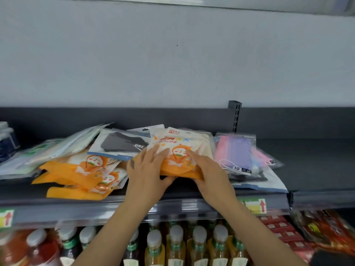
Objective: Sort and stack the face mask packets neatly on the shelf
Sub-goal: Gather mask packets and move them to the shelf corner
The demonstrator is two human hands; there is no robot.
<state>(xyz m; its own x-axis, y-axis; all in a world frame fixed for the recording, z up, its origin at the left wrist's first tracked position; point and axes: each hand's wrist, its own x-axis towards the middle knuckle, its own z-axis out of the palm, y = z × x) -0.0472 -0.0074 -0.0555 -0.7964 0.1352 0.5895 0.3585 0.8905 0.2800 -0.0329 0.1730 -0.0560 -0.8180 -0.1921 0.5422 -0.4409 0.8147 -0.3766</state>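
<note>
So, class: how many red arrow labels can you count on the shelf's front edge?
2. One red arrow label sits at the far left of the shelf edge; the other is right of the right hand. Arms may hide more.

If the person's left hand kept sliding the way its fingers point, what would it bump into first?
The left hand points up and right, across the orange cartoon packet it is already resting on. Going on, it would probably meet the white top of that packet's stack, then the dark back panel; depth is unclear.
</note>
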